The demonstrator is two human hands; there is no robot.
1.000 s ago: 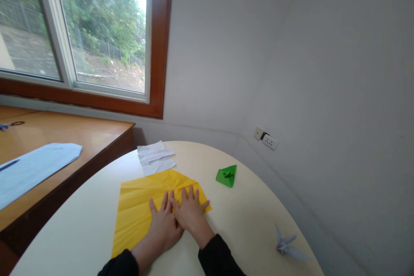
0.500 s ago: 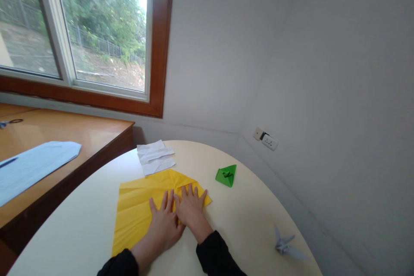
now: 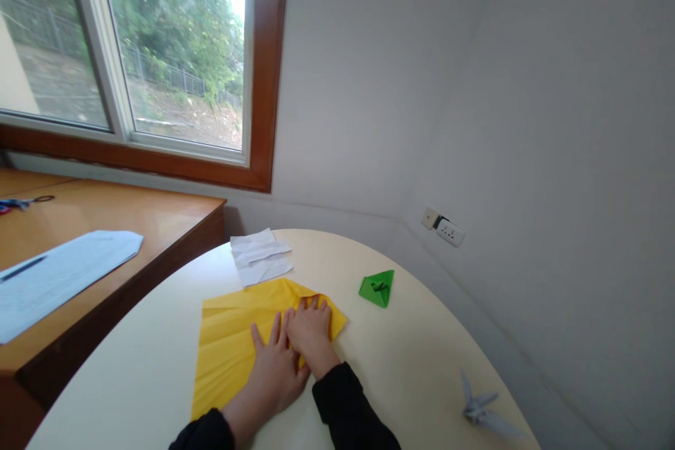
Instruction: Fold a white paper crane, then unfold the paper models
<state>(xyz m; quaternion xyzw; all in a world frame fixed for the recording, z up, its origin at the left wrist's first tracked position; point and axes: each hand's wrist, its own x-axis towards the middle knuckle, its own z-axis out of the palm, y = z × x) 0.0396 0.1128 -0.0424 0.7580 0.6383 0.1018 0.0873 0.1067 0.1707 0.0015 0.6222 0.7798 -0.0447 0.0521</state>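
Yellow paper (image 3: 232, 337) lying flat on the round pale surface (image 3: 411, 351), partly folded, far corner turned in to a point; left hand (image 3: 277, 373) spread palm-down on its middle, fingers apart and gripping nothing, apparently to pin the sheet against sliding; right hand (image 3: 311, 327) laid just beside and slightly over the left, fingers together and pressed along the folded edge at the paper's right corner, probably to flatten the crease; both hands empty of any grasp, simply bearing down on the paper. Beyond the yellow paper, touching or almost touching its far edge, a creased white sheet (image 3: 261, 256); to the right of the yellow paper, apart from it, a small green folded piece (image 3: 377, 288); well to the right and nearer, a grey folded crane (image 3: 482, 411) close to the rim. Left of the yellow paper, on a separate wooden desk (image 3: 158, 225), a pale blue sheet (image 3: 58, 278).
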